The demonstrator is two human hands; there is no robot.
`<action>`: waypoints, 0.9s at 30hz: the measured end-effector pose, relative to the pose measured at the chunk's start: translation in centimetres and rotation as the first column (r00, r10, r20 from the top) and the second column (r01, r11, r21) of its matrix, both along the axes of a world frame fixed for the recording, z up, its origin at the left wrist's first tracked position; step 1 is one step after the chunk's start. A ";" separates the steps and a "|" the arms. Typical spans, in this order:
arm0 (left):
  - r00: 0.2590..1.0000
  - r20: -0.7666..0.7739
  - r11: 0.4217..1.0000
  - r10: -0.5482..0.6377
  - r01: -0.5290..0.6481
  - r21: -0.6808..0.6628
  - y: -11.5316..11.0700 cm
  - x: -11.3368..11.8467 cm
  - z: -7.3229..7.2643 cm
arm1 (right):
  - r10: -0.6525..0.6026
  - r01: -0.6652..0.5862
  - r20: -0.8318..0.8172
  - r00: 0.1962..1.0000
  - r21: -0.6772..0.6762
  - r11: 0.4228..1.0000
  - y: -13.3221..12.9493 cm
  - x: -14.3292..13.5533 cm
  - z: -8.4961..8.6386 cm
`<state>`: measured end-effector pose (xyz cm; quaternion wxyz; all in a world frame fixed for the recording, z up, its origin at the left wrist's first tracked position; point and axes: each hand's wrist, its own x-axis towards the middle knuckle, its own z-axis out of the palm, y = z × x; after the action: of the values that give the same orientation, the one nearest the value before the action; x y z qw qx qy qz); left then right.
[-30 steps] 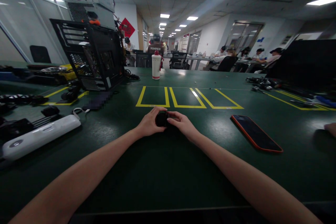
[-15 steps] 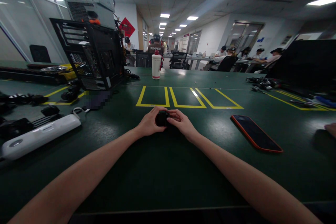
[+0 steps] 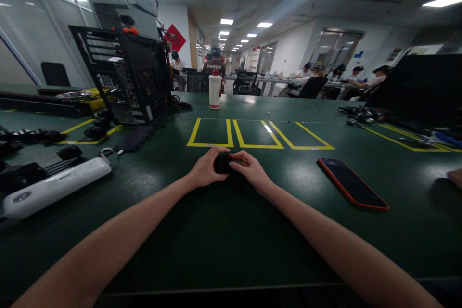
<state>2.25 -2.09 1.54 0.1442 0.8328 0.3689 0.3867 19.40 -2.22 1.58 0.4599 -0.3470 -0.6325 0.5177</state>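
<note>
A small black object point(image 3: 222, 163), too dark to name, sits between my hands just above or on the green tabletop point(image 3: 216, 240). My left hand point(image 3: 205, 169) curls round its left side, thumb below and fingers over the top. On the other side, my right hand point(image 3: 250, 169) pinches at its right edge with thumb and fingertips. Whether something small is between those fingertips is hidden. Yellow tape frames point(image 3: 258, 146) lie on the table just beyond my hands.
An orange-rimmed phone point(image 3: 352, 183) lies to the right, with another person's hand point(image 3: 455, 176) at the edge. Leftward are a white device point(image 3: 57, 187), dark cables and an open computer case point(image 3: 130, 77). A white bottle point(image 3: 214, 91) stands at the back, near seated people.
Both hands stay in nearly the same place round the black object. The right fingertips have shifted very slightly, and the object appears turned a little.
</note>
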 end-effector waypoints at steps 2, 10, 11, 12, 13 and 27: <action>1.000 0.002 1.000 0.001 -0.001 -0.001 0.0 0.0 0.0 | -0.024 0.024 0.016 1.000 -0.001 1.000 0.1 -0.1 0.0; 1.000 0.000 1.000 0.006 -0.006 -0.019 -0.1 0.1 0.1 | 0.068 -0.069 -0.027 0.997 -0.027 0.997 0.6 0.4 -0.9; 1.000 -0.003 1.000 0.005 -0.005 -0.019 -0.1 0.1 0.1 | 0.080 -0.080 -0.031 0.996 -0.019 0.997 0.5 0.4 -0.9; 1.000 -0.006 1.000 0.004 -0.004 -0.019 -0.2 0.1 0.1 | 0.085 -0.085 -0.032 0.996 -0.017 0.996 0.4 0.4 -0.9; 1.000 -0.009 1.000 0.005 -0.005 -0.020 -0.2 0.1 0.2 | 0.084 -0.085 -0.030 0.996 -0.016 0.996 0.3 0.4 -0.8; 1.000 0.000 1.000 0.011 -0.011 -0.012 -0.1 0.0 0.1 | 0.077 -0.078 -0.023 0.997 -0.031 0.996 0.2 0.3 -0.4</action>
<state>2.23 -2.17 1.60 0.1471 0.8298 0.3758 0.3854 19.73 -2.01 1.16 0.4408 -0.3240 -0.6318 0.5491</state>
